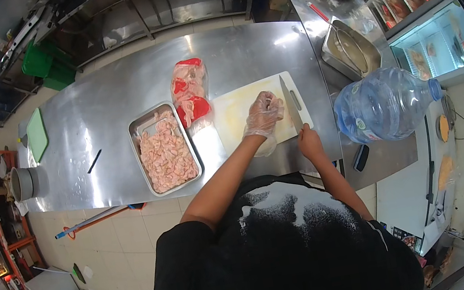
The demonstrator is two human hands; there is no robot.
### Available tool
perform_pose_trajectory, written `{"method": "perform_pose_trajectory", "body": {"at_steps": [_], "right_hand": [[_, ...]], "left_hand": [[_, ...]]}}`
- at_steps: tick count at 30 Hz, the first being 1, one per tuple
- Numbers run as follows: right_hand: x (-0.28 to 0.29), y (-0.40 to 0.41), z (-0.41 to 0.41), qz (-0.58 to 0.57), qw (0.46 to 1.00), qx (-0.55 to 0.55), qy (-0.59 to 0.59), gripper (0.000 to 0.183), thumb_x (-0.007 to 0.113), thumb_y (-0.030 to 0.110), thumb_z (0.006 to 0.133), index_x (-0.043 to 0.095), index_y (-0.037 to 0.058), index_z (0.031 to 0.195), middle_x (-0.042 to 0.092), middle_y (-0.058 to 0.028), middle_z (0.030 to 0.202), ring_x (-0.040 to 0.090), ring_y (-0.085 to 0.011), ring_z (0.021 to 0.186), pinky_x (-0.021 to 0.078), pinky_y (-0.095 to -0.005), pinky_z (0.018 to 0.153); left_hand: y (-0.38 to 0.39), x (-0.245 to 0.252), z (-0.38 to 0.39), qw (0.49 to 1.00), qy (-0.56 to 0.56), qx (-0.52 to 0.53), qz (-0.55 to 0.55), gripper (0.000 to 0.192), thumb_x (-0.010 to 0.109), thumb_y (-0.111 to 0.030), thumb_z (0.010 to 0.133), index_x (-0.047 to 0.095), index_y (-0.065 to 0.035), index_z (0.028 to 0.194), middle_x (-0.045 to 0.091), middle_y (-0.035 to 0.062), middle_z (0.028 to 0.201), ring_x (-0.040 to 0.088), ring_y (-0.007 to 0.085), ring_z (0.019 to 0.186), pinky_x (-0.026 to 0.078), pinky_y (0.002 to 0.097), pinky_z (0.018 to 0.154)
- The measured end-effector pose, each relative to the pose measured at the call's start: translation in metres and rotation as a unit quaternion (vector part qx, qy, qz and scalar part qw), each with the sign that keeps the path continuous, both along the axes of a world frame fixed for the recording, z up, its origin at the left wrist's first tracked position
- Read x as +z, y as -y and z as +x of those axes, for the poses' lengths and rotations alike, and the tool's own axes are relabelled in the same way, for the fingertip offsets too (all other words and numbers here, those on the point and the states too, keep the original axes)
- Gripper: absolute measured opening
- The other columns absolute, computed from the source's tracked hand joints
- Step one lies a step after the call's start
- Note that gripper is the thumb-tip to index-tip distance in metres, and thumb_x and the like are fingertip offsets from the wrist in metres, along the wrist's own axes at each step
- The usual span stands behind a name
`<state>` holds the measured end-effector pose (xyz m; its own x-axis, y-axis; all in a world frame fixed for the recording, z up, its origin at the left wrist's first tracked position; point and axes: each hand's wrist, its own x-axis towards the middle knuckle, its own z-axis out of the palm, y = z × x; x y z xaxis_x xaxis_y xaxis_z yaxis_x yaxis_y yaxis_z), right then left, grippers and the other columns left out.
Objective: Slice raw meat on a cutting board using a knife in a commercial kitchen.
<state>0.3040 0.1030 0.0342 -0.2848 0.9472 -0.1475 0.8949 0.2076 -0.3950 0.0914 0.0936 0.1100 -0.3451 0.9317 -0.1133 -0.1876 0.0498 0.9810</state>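
Observation:
My left hand, in a clear plastic glove, is over a white cutting board with its fingers curled; whether it holds something small cannot be told. My bare right hand grips the handle of a kitchen knife, whose blade lies over the board's right part, beside the handle slot. Left of the board are clear plastic bags of raw meat with red printing. Farther left, a steel tray holds many small pieces of raw, pale pink meat.
The steel table bears a dark, slim object, a green board and a round metal pan at its left. To the right are a large water bottle, a steel container with a strainer and a lit display fridge.

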Motion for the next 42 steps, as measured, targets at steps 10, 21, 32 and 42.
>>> {"method": "perform_pose_trajectory", "body": {"at_steps": [10, 21, 32, 42], "right_hand": [[-0.005, 0.048, -0.026, -0.08, 0.983, 0.111, -0.12, 0.022, 0.048, 0.019, 0.096, 0.046, -0.0024, 0.093, 0.059, -0.0286, 0.074, 0.058, -0.0497, 0.075, 0.0426, -0.056, 0.065], [-0.004, 0.037, -0.023, -0.034, 0.993, 0.068, -0.089, 0.022, 0.047, 0.019, 0.097, 0.046, -0.0032, 0.094, 0.059, -0.0305, 0.075, 0.057, -0.0516, 0.074, 0.0428, -0.0578, 0.066], [-0.009, 0.069, -0.054, -0.126, 0.975, 0.184, -0.012, 0.021, 0.044, 0.016, 0.096, 0.046, -0.0048, 0.099, 0.06, -0.0302, 0.071, 0.059, -0.05, 0.068, 0.0458, -0.0595, 0.061], [-0.023, 0.009, -0.124, 0.032, 0.976, 0.195, -0.089, 0.02, 0.049, 0.015, 0.094, 0.047, -0.004, 0.101, 0.06, -0.028, 0.067, 0.062, -0.0453, 0.064, 0.0481, -0.0555, 0.058]], "left_hand": [[0.04, -0.1, -0.023, 0.899, -0.388, 0.05, -0.198, 0.021, 0.048, -0.031, 0.095, 0.048, -0.0137, 0.107, 0.066, 0.0227, 0.084, 0.064, 0.0451, 0.075, 0.048, 0.0562, 0.066], [0.057, -0.108, -0.038, 0.857, -0.472, 0.07, -0.194, 0.03, 0.057, -0.03, 0.09, 0.052, -0.0051, 0.105, 0.066, 0.0201, 0.089, 0.065, 0.0402, 0.081, 0.051, 0.0508, 0.072], [0.062, -0.109, -0.041, 0.874, -0.48, 0.067, -0.038, 0.008, 0.058, -0.014, 0.085, 0.059, -0.0058, 0.085, 0.059, 0.0167, 0.08, 0.059, 0.0353, 0.082, 0.048, 0.0452, 0.076], [0.067, -0.105, -0.049, 0.927, -0.374, 0.022, 0.035, 0.006, 0.061, -0.01, 0.083, 0.061, -0.0074, 0.088, 0.06, 0.0122, 0.082, 0.059, 0.0341, 0.082, 0.047, 0.0439, 0.077]]}}
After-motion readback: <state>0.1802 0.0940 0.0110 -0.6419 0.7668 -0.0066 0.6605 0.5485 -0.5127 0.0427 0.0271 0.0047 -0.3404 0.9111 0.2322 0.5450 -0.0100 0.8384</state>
